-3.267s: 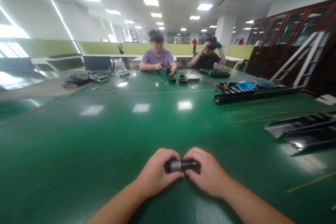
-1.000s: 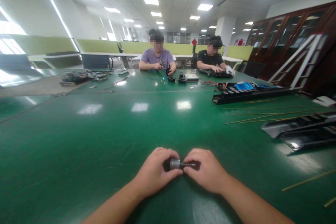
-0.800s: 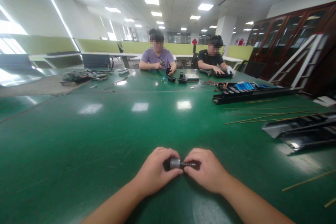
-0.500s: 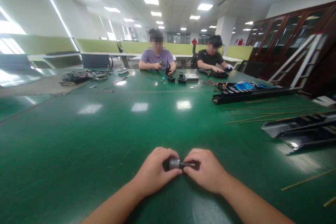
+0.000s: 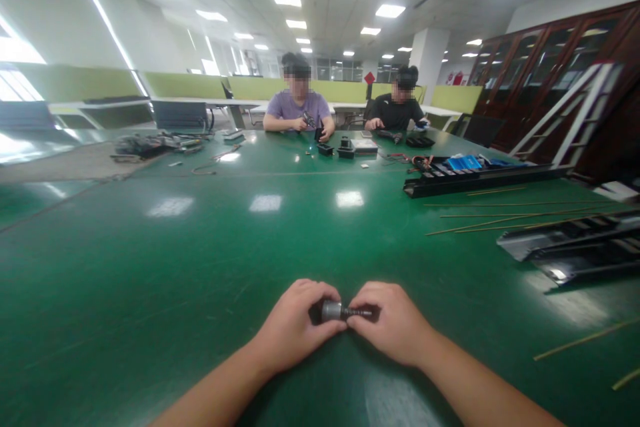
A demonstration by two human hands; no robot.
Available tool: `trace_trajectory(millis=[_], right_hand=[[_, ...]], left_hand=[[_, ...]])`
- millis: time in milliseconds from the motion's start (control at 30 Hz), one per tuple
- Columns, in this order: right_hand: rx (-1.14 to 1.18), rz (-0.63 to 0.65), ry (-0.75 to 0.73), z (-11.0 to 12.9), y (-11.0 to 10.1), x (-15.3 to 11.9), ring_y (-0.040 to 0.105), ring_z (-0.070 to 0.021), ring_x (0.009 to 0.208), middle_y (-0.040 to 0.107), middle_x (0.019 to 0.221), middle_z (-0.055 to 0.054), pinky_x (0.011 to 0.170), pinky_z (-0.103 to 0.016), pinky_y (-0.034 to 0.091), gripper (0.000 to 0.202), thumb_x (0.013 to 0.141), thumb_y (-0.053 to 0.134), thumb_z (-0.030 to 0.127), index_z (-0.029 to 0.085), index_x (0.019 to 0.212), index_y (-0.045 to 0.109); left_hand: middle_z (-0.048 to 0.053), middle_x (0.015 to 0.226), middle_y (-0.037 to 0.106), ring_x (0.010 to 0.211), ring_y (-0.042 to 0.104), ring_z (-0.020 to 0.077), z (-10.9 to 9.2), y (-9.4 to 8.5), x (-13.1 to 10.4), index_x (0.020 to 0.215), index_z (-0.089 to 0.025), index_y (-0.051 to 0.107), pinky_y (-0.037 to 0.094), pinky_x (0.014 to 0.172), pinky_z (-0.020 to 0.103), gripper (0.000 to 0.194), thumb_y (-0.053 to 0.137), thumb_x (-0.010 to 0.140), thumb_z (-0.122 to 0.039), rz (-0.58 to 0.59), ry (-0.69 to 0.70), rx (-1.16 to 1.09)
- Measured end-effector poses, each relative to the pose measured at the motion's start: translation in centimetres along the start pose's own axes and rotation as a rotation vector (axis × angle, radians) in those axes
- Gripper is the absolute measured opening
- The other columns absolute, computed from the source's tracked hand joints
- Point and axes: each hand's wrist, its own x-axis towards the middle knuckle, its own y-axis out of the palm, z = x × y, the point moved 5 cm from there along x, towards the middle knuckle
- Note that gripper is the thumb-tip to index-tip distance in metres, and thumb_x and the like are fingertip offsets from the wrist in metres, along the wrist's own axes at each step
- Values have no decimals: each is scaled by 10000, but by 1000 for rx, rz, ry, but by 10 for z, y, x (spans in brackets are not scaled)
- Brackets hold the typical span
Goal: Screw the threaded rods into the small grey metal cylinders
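Between my hands, close to the table surface, lies a small metal cylinder with a ridged shaft (image 5: 332, 311). Its wide end is silver-grey, and the narrower dark shaft points right. My left hand (image 5: 295, 320) curls round the silver end, thumb below and fingers above. The thumb and fingers of my right hand (image 5: 393, 322) close round the shaft end. Both thumb tips nearly meet under the part. My palms hide its two ends in part, and I cannot tell whether it touches the table.
The green table (image 5: 200, 253) stretches ahead. On the right lie black channels (image 5: 575, 260), thin rods (image 5: 500, 217) and a long black tray (image 5: 475, 180). Two people sit opposite, near small black boxes (image 5: 345, 149). A heap of parts (image 5: 150, 145) is at far left.
My hands and the part stay almost still. The co-worker at the right has drawn a hand leftward, away from the black case on the table. The view has shifted very slightly.
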Motion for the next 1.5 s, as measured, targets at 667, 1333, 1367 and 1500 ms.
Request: trace_trajectory(millis=[667,1333,1367,1500], right_hand=[[-8,20,21,1,-1,0,629,-155,717,702,770,-17,680,-258,436,47,769,714,179,194,789,753],[-21,15,11,2,-2,0,630,-158,703,700,758,-18,676,-260,441,53,778,701,178,201,784,748],[-20,14,11,2,-2,0,630,-158,705,699,757,-18,678,-260,440,52,778,700,178,201,782,746],[-23,17,1,2,-3,-1,629,-157,708,698,756,-17,678,-260,436,48,785,700,182,200,776,743]], left_hand=[[-10,940,660,909,566,200,-1,0,0,969,-253,644,419,821,318,233,771,776,-288,-3,-1,-14],[4,945,670,911,578,208,-1,0,0,965,-241,655,438,826,324,234,772,767,-287,-2,-12,-10],[2,945,670,912,580,207,-1,0,0,965,-242,656,439,827,322,235,773,766,-288,-4,-10,-10],[-5,938,669,906,584,203,-1,-1,0,964,-249,654,438,822,315,230,769,772,-302,-6,0,2]])
